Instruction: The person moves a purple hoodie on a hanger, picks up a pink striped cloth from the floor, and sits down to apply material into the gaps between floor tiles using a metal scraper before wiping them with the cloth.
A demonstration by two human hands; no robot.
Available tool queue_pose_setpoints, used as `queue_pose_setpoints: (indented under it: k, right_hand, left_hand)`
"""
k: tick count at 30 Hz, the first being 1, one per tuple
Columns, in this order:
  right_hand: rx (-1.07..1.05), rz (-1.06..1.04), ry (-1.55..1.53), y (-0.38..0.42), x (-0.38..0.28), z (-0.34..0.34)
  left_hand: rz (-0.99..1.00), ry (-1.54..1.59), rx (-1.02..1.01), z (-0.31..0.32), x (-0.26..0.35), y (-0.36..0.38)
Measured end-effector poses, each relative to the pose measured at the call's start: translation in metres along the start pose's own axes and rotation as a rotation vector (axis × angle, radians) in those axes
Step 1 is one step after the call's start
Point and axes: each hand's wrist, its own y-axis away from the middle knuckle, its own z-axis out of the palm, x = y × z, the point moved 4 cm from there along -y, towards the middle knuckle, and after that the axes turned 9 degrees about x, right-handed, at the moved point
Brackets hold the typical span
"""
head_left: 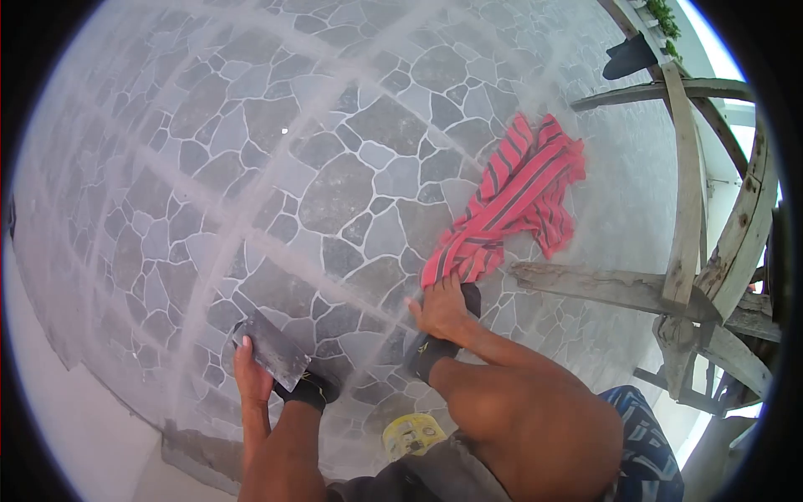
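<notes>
My left hand (pixel 253 375) is closed on a flat grey metal blade tool (pixel 274 349), thumb on its near edge, just above the floor beside my left shoe (pixel 314 389). My right hand (pixel 442 311) lies on the near end of a pink and black striped cloth (pixel 502 201), over my right shoe (pixel 427 353). Its thumb is spread to the side, and its fingers rest on the cloth. The cloth stretches crumpled away from me over the stone-patterned floor (pixel 339 192).
Wooden beams and a frame (pixel 686 201) stand on the right, one beam (pixel 585 284) reaching toward the cloth. A dark object (pixel 629 57) hangs at the upper right. A yellow bucket (pixel 411 435) sits between my legs. White wall (pixel 75 427) borders the lower left.
</notes>
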Motion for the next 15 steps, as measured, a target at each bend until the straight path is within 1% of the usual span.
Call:
queue_pose_setpoints:
  k: [1, 3, 6, 7, 8, 9, 10, 12, 13, 14, 15]
  right_hand:
    - [-0.107, -0.145, 0.043, 0.02, -0.014, 0.005]
    - [-0.393, -0.188, 0.051, 0.017, -0.025, -0.014]
    - [-0.282, -0.246, 0.087, 0.007, -0.015, -0.027]
    - [-0.325, -0.216, -0.012, -0.001, 0.003, -0.014]
    - [-0.162, -0.149, -0.028, -0.016, 0.023, -0.015]
    - [0.013, -0.089, -0.042, -0.034, 0.044, -0.019]
    - [0.183, -0.027, -0.062, -0.051, 0.065, -0.022]
    - [0.305, 0.132, -0.012, -0.098, 0.118, -0.016]
    - [0.414, 0.185, -0.026, -0.123, 0.148, -0.023]
    - [0.371, 0.337, -0.098, -0.149, 0.179, -0.029]
    - [0.46, 0.388, -0.056, -0.176, 0.215, -0.029]
  left_hand:
    - [-0.016, -0.004, -0.022, -0.003, 0.001, -0.002]
    - [-0.022, -0.015, -0.053, 0.007, 0.001, -0.007]
    - [-0.043, -0.052, -0.065, 0.013, 0.001, 0.0]
    - [-0.054, -0.05, -0.077, 0.006, 0.001, -0.001]
    - [-0.049, -0.04, -0.096, 0.006, 0.001, -0.003]
    - [0.004, -0.07, -0.057, 0.013, 0.004, 0.001]
    - [0.011, -0.065, -0.055, 0.013, 0.003, 0.002]
    - [0.013, -0.071, -0.051, 0.009, 0.002, 0.004]
    - [-0.002, -0.071, -0.056, 0.011, 0.003, 0.004]
    - [-0.009, -0.076, -0.055, 0.011, 0.003, 0.003]
    - [-0.018, -0.08, -0.053, 0.009, 0.002, 0.001]
